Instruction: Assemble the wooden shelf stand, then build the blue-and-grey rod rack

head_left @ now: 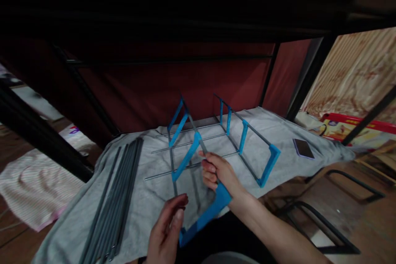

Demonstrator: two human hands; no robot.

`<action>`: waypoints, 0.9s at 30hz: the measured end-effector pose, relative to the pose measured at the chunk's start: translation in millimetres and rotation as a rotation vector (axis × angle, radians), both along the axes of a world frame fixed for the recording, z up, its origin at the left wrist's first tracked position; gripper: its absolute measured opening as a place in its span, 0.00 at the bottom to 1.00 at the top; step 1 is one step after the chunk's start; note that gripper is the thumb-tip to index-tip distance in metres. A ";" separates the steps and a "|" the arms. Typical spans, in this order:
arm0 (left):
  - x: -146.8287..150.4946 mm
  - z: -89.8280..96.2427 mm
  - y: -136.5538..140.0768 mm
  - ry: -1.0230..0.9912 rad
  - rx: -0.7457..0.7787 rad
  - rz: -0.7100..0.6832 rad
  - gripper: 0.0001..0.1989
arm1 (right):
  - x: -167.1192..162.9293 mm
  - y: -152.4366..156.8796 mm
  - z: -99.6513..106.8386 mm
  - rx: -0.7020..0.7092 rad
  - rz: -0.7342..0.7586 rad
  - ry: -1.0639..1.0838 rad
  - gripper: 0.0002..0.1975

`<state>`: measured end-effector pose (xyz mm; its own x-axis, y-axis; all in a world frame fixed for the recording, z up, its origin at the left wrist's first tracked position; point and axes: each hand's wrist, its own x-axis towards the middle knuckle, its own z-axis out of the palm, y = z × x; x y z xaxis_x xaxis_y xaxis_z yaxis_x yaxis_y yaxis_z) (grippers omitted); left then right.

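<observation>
My right hand (220, 173) is closed round a grey metal rod (202, 145) along the upper side of a half-built rack. Blue plastic brackets (186, 157) join this rod to a lower one, and the nearest bracket (213, 210) hangs just below my right hand. My left hand (167, 229) is held with its fingers curved and the thumb apart, beside the near end of the lower rod. Nothing shows in it. A second side frame (254, 132) with blue brackets stands to the right. Thin cross rods (192, 143) run between the two sides.
Several loose grey tubes (116, 202) lie side by side at the left on a grey cloth (148, 214). A phone (303, 148) rests at the right. Black metal posts (312, 76) and a dark overhang surround the spot. Black tubular legs (328, 222) lie at lower right.
</observation>
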<state>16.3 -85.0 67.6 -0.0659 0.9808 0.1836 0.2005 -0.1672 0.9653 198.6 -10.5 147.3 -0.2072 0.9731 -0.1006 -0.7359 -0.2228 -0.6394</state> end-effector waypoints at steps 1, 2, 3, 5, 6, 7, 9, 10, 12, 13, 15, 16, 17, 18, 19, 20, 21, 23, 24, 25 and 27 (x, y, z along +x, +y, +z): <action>1.9 -3.2 -7.1 0.006 0.016 -0.001 0.24 | -16.1 7.2 0.0 -0.007 0.016 -0.015 0.15; 3.6 -7.5 -13.2 0.014 0.039 0.022 0.25 | -31.8 13.1 0.3 -0.012 0.030 -0.028 0.16; 5.1 -12.9 -17.8 0.030 0.063 0.062 0.26 | -46.8 17.9 0.8 -0.015 0.039 -0.036 0.16; 5.7 -26.1 -21.9 0.088 0.089 0.173 0.28 | -75.1 24.4 1.6 -0.023 0.056 -0.051 0.16; 3.9 -33.8 -21.3 0.122 0.084 0.224 0.28 | -88.2 26.5 1.8 -0.027 0.068 -0.059 0.15; 0.3 -42.1 -19.3 0.149 0.071 0.275 0.27 | -100.6 28.0 1.8 -0.030 0.079 -0.067 0.15; -12.0 -58.8 -12.7 0.178 0.043 0.374 0.24 | -123.4 29.7 1.5 -0.040 0.098 -0.081 0.14; -20.1 -66.6 -8.8 0.180 0.040 0.427 0.23 | -133.8 30.4 1.2 -0.046 0.106 -0.084 0.14; -37.8 -78.6 -1.1 0.165 0.052 0.532 0.24 | -152.7 32.4 -0.1 -0.061 0.122 -0.087 0.13; -46.4 -82.3 2.5 0.152 0.058 0.582 0.26 | -161.6 34.2 -1.2 -0.069 0.136 -0.089 0.12; -61.8 -84.4 9.1 0.135 0.059 0.686 0.27 | -178.5 39.8 -4.4 -0.064 0.172 -0.099 0.11; -68.3 -83.2 12.4 0.138 0.053 0.735 0.26 | -186.8 43.6 -6.5 -0.053 0.187 -0.113 0.10; -74.2 -80.8 15.7 0.151 0.049 0.780 0.26 | -194.9 48.0 -8.7 -0.035 0.200 -0.128 0.10; -79.6 -77.6 19.1 0.168 0.052 0.817 0.25 | -202.7 52.7 -11.1 -0.008 0.215 -0.145 0.10; -84.7 -73.8 22.7 0.188 0.063 0.848 0.24 | -210.0 57.5 -13.8 0.026 0.231 -0.164 0.10; -89.6 -69.6 26.3 0.207 0.079 0.877 0.23 | -216.4 62.3 -16.9 0.064 0.260 -0.181 0.10; -94.7 -65.2 29.9 0.227 0.100 0.907 0.23 | -221.5 66.9 -20.8 0.105 0.307 -0.191 0.09; -105.4 -56.4 36.6 0.262 0.156 0.989 0.20 | -226.4 75.9 -32.4 0.197 0.451 -0.215 0.09; -111.1 -52.3 39.5 0.268 0.185 1.018 0.19 | -225.4 80.3 -41.0 0.245 0.504 -0.252 0.10; -116.8 -48.7 41.9 0.270 0.209 1.031 0.19 | -221.8 84.8 -51.7 0.300 0.537 -0.316 0.12; -127.8 -43.6 45.3 0.264 0.242 1.028 0.18 | -207.5 95.1 -79.2 0.443 0.394 -0.584 0.11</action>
<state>-111.5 -39.8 24.0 -0.7643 0.4149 0.4937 0.5498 0.0192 0.8351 -8.9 84.5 68.1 -0.5743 0.8150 0.0774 -0.1796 -0.0332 -0.9832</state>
